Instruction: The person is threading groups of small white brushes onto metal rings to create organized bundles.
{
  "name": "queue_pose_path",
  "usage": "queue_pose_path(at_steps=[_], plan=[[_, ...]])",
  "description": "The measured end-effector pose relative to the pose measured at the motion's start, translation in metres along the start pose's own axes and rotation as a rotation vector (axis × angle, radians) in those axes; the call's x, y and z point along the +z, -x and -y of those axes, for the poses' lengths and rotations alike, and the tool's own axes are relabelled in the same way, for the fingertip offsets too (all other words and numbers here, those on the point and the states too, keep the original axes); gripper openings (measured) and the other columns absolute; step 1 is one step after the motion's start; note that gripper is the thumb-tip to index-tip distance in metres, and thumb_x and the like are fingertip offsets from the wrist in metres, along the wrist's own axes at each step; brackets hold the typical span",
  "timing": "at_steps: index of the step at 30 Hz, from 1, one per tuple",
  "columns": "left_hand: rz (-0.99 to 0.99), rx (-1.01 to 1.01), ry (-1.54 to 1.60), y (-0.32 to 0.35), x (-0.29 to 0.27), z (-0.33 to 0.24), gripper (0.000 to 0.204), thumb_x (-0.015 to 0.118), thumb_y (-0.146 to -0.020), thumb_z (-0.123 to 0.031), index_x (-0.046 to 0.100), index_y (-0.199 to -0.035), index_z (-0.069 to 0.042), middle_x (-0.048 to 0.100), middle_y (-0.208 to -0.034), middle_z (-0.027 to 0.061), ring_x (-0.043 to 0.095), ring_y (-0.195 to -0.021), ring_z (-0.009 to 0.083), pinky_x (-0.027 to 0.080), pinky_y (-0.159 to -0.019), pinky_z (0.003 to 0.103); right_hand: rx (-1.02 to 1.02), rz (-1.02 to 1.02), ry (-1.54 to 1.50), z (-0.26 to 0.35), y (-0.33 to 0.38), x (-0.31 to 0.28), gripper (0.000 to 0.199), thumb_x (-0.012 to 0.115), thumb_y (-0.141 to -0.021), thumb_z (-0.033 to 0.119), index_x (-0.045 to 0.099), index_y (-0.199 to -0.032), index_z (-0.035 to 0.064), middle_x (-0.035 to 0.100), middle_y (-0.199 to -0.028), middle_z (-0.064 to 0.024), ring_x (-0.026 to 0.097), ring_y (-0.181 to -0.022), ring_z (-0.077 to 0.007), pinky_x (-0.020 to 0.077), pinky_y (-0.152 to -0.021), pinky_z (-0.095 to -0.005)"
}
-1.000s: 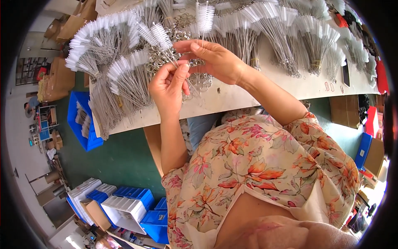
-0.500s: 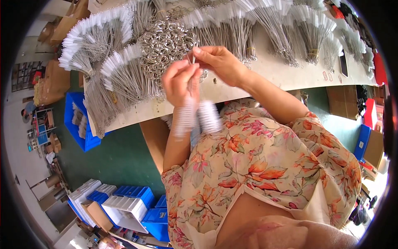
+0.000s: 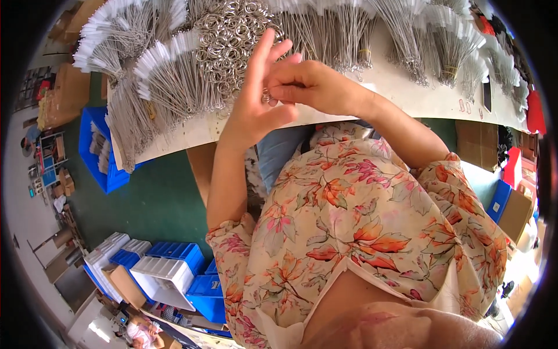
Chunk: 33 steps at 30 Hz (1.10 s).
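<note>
The left hand [image 3: 253, 103] points upward, fingers extended and thumb spread, while the right hand [image 3: 318, 86] bends its fingers close beside it.

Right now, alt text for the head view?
A person's left hand, fingers spread, and right hand, fingers curled, are close together by a heap of metal rings on a pale table; whether they hold anything is unclear. White-bristled wire brushes lie bunched on both sides of the heap.

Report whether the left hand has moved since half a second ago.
Yes, forward: the left hand has opened, its fingertips now farther from the table's near edge.
</note>
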<state>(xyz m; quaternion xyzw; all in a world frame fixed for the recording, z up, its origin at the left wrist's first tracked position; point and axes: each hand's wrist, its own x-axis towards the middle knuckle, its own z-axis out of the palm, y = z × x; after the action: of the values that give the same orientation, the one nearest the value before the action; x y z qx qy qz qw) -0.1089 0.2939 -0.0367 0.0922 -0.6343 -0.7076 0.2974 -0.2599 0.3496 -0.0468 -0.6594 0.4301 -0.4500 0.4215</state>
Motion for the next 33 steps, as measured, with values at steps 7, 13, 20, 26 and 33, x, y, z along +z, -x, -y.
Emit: queue_pose_path(at_steps=[7,13,20,26,33], plan=[[-0.032,0.303,-0.764,0.031,-0.01,0.011,0.031,0.072,-0.074,-0.015,0.058,-0.1,-0.005,0.06,-0.089,0.0079,0.058,-0.082,0.0212,0.047,-0.072,0.031,0.444,0.29,-0.398,0.009,0.022,-0.015,0.017,0.053,-0.091,0.02,0.06,-0.088,0.0054,0.054,-0.068,0.0027,0.046,-0.055,-0.0041,0.0355,-0.047,-0.0194],[-0.134,-0.025,-0.734,0.055,-0.003,0.054,0.023,0.069,-0.076,-0.013,0.06,-0.096,-0.007,0.059,-0.078,0.0071,0.058,-0.064,0.0202,0.047,-0.057,0.03,0.163,0.146,0.979,-0.025,0.076,-0.041,0.009,0.055,-0.08,0.008,0.061,-0.087,0.0066,0.062,-0.077,-0.0089,0.062,-0.07,-0.0241,0.0467,-0.058,-0.0374],[-0.164,0.018,-1.369,0.031,-0.032,0.076,0.01,0.064,-0.077,-0.009,0.058,-0.084,-0.005,0.058,-0.078,0.0085,0.058,-0.065,0.0241,0.047,-0.058,0.032,0.252,-0.126,0.628,-0.049,0.09,-0.038,0.013,0.056,-0.084,0.017,0.063,-0.088,0.0064,0.062,-0.073,-0.0081,0.061,-0.07,-0.0232,0.0482,-0.06,-0.0363],[-0.349,-0.154,0.3,0.025,-0.01,0.033,0.013,0.049,-0.094,-0.016,0.05,-0.096,-0.003,0.05,-0.075,0.0018,0.038,-0.057,0.004,0.032,-0.045,0.018,0.201,-0.252,-0.05,-0.003,0.042,-0.016,0.014,0.059,-0.086,0.013,0.064,-0.092,0.0019,0.061,-0.081,-0.0047,0.054,-0.063,-0.0089,0.0444,-0.054,-0.0243],[-0.455,0.182,-0.399,0.012,0.024,0.012,0.012,0.048,-0.093,-0.011,0.047,-0.093,0.0,0.058,-0.085,0.0081,0.053,-0.066,0.0082,0.048,-0.055,0.022,-0.211,-0.224,-0.103,0.007,0.026,-0.008,0.008,0.061,-0.082,0.005,0.065,-0.087,0.0022,0.06,-0.088,-0.0049,0.059,-0.067,-0.0149,0.0479,-0.057,-0.0272]])
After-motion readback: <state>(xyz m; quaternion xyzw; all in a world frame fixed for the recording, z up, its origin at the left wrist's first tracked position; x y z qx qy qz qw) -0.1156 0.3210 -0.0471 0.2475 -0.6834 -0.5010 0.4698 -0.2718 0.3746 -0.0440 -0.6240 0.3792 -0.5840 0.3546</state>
